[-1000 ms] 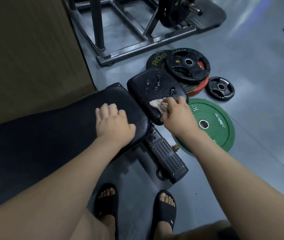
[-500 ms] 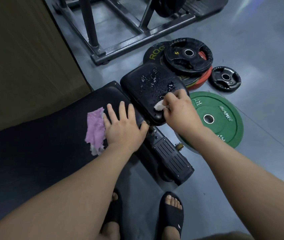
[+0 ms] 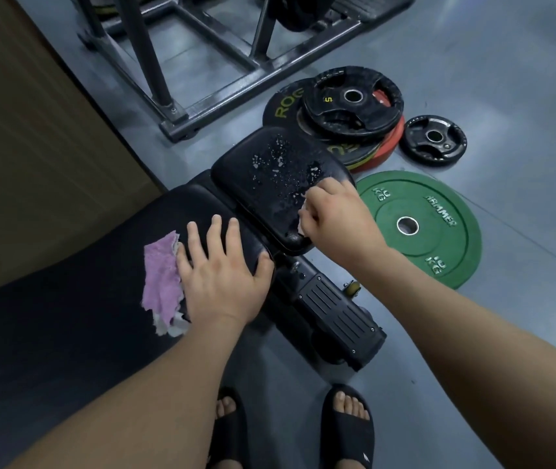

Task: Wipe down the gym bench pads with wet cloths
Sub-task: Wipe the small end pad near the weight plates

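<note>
A single wide-angle view looks out from the person's head, facing forward and steeply down, so both forearms [image 3: 168, 384] run in from the bottom corners and the sandalled feet [image 3: 347, 424] show at the lower edge, almost straight beneath the lens. It sits close above the black padded surface [image 3: 66, 333], which fills the left and centre, with the small end pad [image 3: 263, 184] near the middle of the frame. Farther off, toward the top and right, the same view takes in the grey floor [image 3: 506, 79], the steel rack base [image 3: 236, 94] and the weight plates [image 3: 439, 248]
</note>
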`<state>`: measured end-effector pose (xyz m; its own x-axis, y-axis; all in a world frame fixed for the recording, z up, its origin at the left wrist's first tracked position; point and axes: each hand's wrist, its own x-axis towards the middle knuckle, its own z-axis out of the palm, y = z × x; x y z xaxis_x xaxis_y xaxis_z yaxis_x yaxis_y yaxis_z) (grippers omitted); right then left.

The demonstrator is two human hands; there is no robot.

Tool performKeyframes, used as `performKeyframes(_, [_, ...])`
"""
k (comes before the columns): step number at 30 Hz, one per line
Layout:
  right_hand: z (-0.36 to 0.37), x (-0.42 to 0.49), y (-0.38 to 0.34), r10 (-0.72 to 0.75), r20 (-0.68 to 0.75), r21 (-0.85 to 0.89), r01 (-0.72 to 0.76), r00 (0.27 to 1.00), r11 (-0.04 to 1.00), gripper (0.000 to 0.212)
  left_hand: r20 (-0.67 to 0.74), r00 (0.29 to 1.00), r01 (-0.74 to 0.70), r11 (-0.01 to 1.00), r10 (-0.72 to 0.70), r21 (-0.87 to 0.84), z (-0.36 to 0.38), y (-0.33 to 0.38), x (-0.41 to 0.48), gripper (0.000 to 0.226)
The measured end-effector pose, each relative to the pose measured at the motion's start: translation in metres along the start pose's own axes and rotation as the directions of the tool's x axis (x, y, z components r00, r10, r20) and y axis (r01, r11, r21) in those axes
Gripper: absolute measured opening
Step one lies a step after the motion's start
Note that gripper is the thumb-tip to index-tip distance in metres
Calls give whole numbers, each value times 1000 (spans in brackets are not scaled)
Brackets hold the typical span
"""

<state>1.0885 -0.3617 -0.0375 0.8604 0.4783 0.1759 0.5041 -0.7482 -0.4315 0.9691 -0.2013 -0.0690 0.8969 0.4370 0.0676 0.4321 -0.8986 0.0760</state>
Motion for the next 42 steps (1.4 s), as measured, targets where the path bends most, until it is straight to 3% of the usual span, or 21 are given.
performKeyframes(3, [-4,5,8,15,-53,74,-11,998,997,7,-14,1000,-1,1000,2,3,2,-1,0,75])
performKeyframes(7, [2,1,16,3,-34,-55,-5,999,998,26,-25,1000,2,1000,-2,3,3,-1,0,75])
performKeyframes(9, [1,-1,21,-7,-42,-65,4,999,998,24,-23,1000,5,1000,-5,-3,3,-1,0,75])
performKeyframes(13, [2,10,28,167,-165,40,-163,972,986,17,-25,1000,4,1000,-4,-9,4,-1,0,75])
performKeyframes(15, [13,4,11,101,-175,9,-101,979,995,17,-29,1000,1,1000,-1,-7,4,-1,0,74])
performKeyframes(19, [18,-4,5,-215,-24,-31,214,976,976,13,-34,999,3,1000,-3,-13,4,-1,0,74])
performKeyframes(20, [15,6,14,-206,-24,-53,204,978,977,14,-34,999,5,1000,-6,-14,4,-1,0,75])
performKeyframes(24, [10,36,28,62,-162,-96,-79,985,992,21,-33,999,3,1000,-3,-18,3,-1,0,75])
performKeyframes(25, [13,31,19,46,-163,-107,-64,986,992,18,-33,999,2,1000,-2,-18,3,-1,0,75])
performKeyframes(30, [19,-6,-5,-323,19,-50,324,946,945,14,-25,1000,2,1000,-2,-19,3,-2,0,75])
performKeyframes(36, [17,43,9,-48,-134,-159,27,990,987,12,-26,1000,8,1000,-8,-29,2,-1,1,75])
performKeyframes(40, [25,-4,-15,-306,13,-94,306,952,947,13,-25,1000,5,999,-5,-31,2,-2,1,75])
performKeyframes(42, [18,5,-2,-318,16,-91,318,948,944,12,-27,1000,4,999,-5,-39,1,-2,1,75])
